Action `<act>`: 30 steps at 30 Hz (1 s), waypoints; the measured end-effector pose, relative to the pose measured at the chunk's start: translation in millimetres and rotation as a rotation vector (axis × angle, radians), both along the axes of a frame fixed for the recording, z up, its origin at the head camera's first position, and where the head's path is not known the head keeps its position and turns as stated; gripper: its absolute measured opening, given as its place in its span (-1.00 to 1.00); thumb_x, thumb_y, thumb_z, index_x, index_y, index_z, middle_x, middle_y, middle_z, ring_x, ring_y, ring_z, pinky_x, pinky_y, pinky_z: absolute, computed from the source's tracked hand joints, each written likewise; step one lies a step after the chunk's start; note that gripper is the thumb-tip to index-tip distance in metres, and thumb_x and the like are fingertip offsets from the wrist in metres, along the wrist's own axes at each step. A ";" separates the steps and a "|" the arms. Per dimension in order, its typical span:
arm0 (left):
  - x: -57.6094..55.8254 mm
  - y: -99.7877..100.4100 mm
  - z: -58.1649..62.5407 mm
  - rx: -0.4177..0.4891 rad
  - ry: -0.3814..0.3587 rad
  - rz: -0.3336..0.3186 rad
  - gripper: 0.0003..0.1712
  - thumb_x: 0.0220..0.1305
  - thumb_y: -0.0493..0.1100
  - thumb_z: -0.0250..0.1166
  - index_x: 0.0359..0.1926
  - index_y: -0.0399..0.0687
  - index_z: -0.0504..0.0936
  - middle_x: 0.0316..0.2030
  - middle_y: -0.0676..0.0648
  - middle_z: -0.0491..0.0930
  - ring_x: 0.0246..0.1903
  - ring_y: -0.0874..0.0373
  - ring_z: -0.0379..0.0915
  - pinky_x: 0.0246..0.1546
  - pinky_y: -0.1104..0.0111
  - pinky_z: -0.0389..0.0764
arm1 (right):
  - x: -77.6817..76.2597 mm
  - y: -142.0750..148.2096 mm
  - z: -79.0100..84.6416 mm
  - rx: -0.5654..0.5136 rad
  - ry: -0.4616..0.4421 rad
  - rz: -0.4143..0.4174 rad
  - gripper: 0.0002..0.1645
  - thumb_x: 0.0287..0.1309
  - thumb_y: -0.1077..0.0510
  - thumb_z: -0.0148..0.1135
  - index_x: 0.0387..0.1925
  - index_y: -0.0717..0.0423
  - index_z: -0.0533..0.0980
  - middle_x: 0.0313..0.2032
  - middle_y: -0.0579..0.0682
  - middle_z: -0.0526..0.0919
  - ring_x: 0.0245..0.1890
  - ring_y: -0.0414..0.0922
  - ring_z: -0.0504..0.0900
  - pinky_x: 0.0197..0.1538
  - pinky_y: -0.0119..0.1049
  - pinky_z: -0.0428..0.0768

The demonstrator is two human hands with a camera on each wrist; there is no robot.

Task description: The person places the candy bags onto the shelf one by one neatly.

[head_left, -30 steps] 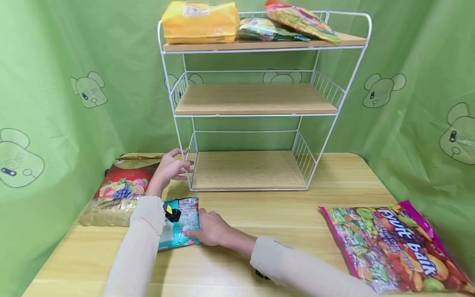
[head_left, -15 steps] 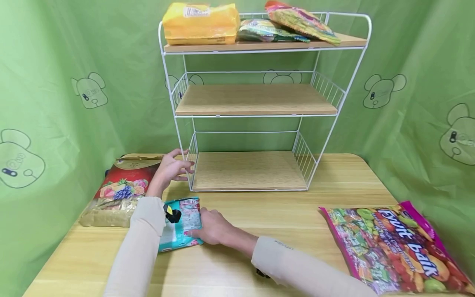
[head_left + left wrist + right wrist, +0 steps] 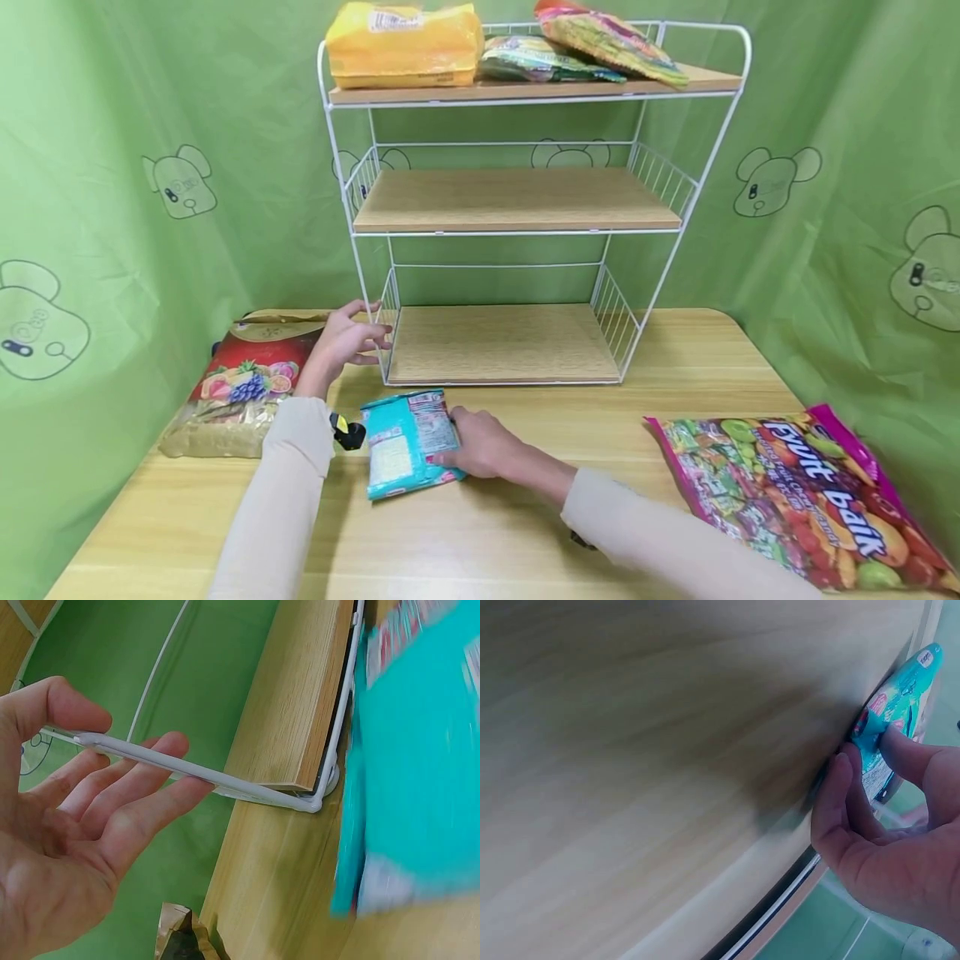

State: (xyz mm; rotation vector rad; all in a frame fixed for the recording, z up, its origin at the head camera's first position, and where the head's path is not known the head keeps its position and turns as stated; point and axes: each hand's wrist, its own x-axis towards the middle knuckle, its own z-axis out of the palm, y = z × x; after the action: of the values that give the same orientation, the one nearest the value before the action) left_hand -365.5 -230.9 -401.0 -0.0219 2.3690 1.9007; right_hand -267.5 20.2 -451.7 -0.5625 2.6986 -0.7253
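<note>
My right hand (image 3: 486, 446) pinches the right edge of a teal snack packet (image 3: 393, 446), thumb on top, just in front of the wire rack. In the right wrist view the thumb and curled fingers grip the packet's end (image 3: 911, 690). My left hand (image 3: 347, 337) holds the front left post of the white wire rack (image 3: 357, 267) near its foot. The left wrist view shows the post (image 3: 157, 757) between thumb and fingers, with the packet blurred at the right.
A red and gold fruit-print bag (image 3: 251, 375) lies left of the rack. A large Fruit balik candy bag (image 3: 802, 500) lies at the right. On the top shelf are a yellow package (image 3: 405, 50) and colourful packets (image 3: 607, 42). Green curtains (image 3: 90, 208) surround the table.
My right hand has drawn the teal packet to the right across the table, out from beside the left forearm. The left hand stays on the rack post.
</note>
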 end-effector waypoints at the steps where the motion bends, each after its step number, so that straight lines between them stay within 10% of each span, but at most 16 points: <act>1: 0.0 0.2 -0.1 0.001 0.001 -0.001 -0.38 0.24 -0.31 0.23 0.33 -0.10 0.36 0.04 -0.22 0.70 -0.05 -0.19 0.70 -0.08 0.00 0.78 | -1.1 6.3 0.0 -0.003 0.001 -0.002 -0.08 0.10 -0.19 0.48 0.28 0.32 0.38 -0.15 0.12 0.67 -0.28 -0.09 0.53 -0.15 -0.19 0.65; 13: 1.2 -0.4 1.0 0.003 0.006 -0.011 -0.33 0.22 -0.33 0.22 0.37 -0.11 0.35 0.17 -0.36 0.60 -0.06 -0.16 0.71 0.01 -0.08 0.73 | -15.1 75.6 7.9 0.074 0.028 -0.002 -0.14 0.08 -0.12 0.51 0.31 0.21 0.42 0.22 0.22 0.59 0.25 0.23 0.52 0.35 0.15 0.52; 30: -0.3 0.7 -0.6 0.023 0.001 -0.006 -0.38 0.25 -0.33 0.22 0.33 -0.16 0.33 0.25 -0.42 0.51 0.07 -0.32 0.61 0.05 -0.11 0.70 | -17.6 123.4 11.7 0.115 -0.003 -0.027 0.03 -0.06 -0.17 0.56 0.37 0.20 0.36 0.26 0.35 0.52 0.25 0.38 0.47 0.28 0.34 0.50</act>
State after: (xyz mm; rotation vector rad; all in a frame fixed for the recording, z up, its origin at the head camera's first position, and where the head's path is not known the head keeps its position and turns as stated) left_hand -365.8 -230.2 -401.6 -0.0117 2.3442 1.9257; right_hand -285.1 143.6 -440.1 -0.4973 2.7292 -0.5729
